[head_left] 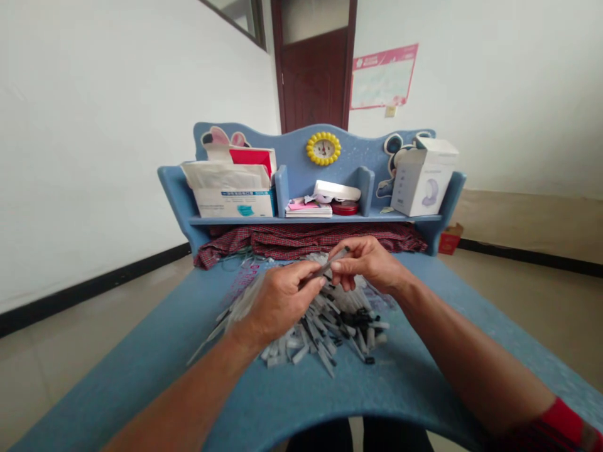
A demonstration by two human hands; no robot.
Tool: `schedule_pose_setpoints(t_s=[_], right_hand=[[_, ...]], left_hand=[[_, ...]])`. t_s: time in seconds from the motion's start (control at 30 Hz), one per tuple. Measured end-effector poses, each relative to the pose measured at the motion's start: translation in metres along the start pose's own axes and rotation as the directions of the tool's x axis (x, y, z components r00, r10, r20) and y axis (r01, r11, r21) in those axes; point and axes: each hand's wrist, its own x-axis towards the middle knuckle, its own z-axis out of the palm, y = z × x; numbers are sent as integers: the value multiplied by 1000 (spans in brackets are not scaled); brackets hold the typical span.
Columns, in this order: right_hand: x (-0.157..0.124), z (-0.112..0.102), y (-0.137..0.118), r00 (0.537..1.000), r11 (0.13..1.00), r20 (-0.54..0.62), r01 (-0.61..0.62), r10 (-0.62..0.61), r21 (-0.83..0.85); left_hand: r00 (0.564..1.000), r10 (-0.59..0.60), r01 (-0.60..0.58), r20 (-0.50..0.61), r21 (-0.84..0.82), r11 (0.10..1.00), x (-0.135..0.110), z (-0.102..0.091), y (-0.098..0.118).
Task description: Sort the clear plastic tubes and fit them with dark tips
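A slim, translucent grey pen (328, 263) with a dark end is held between both hands, tilted up to the right above the desk. My left hand (282, 298) is closed around its lower part, thumb and fingers pinching. At the upper end, my right hand (362, 260) pinches it with thumb and fingertips. Beneath them spreads a pile of clear pen caps (301, 348), with small black pieces (365, 317) on its right side. Long pale, thin tubes (238, 307) lie partly hidden behind my left wrist.
A blue desk (377, 395) carries a raised shelf (325, 220) at its back. On it stand a mask box (235, 201), a white carton (424, 179) and a red round tin (345, 208). Checked cloth (277, 238) lies bunched under the shelf. A yellow-rimmed clock (323, 149) sits above.
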Motion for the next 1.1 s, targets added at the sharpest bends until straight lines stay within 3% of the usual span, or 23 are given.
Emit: schedule_pose_setpoints(t_s=[0.13, 0.27, 0.33, 0.43, 0.5, 0.6, 0.8, 1.1], right_hand=[[-25, -5, -4, 988, 997, -138, 72, -70, 8], [-61, -31, -13, 942, 991, -313, 135, -124, 12], [-80, -51, -12, 915, 990, -386, 142, -121, 26], [-103, -80, 1, 876, 990, -479, 112, -59, 83], [-111, -92, 11, 847, 989, -531, 89, -10, 122], [-113, -96, 20, 823, 987, -568, 84, 8, 136], [-109, -80, 15, 863, 990, -505, 76, -4, 121], [-108, -74, 11, 866, 993, -498, 85, -31, 85]], left_hand=[[993, 117, -118, -33, -33, 992, -4, 6, 12], [960, 281, -281, -1, 31, 959, -10, 13, 23], [911, 403, -408, 92, 55, 911, -14, 20, 28], [800, 528, -559, 285, 36, 828, -19, 33, 35], [741, 540, -605, 400, 47, 795, -20, 40, 38], [694, 508, -643, 509, 123, 755, -19, 49, 43], [622, 428, -705, 655, 231, 671, -11, 59, 50], [578, 371, -755, 727, 304, 581, 2, 62, 53]])
